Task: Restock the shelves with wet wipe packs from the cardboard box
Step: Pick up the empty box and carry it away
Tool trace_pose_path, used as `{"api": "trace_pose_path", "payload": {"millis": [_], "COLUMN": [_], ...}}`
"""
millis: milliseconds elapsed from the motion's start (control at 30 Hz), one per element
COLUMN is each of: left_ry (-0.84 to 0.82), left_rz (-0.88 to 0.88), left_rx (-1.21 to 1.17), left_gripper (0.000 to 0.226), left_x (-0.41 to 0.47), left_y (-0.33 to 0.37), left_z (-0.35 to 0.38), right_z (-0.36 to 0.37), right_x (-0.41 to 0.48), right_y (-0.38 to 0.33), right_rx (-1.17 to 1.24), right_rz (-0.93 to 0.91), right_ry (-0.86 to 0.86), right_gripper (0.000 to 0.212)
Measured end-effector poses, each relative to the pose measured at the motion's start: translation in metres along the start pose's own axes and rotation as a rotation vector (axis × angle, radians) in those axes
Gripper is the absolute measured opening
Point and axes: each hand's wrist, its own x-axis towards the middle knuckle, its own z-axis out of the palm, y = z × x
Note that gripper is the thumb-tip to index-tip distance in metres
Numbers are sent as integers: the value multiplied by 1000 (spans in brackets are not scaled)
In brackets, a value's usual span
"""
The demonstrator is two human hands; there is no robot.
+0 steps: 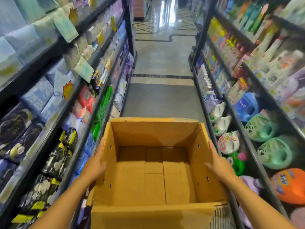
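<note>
Store aisle, stocked shelves either side of an open brown cardboard box (153,171). Left hand (97,164) and right hand (217,164) press flat, fingers straight, against its outer walls. No packs inside; restocking looks done.

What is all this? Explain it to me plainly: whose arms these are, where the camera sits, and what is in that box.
There is no machine here. A person is working with bare hands, and the single picture comes from a wide-angle camera worn on their head, looking forward and down a shop aisle. The left hand and the right hand press flat, fingers straight, against the outer side walls of an open cardboard box. Its inside shows only bare cardboard, with no wet wipe packs in it. The left shelves hold soft packs in many colours, too blurred to read. The right shelves hold detergent jugs, among them an orange Tide jug.
</note>
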Motion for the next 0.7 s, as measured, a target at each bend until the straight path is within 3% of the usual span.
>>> {"api": "trace_pose_path", "payload": {"millis": [400,700], "left_ry": [-30,33], "left_rz": [74,48], "left_rx": [18,-55], "left_gripper": [110,108], "left_x": [290,483], "left_y": [99,189], "left_z": [-17,-57], "right_z": [-72,-179], "right_x": [265,498], "right_y": [13,-18], "right_rx": [157,62], "right_rz": [22,-16], "right_ry": [48,11], "right_gripper": [112,106]}}
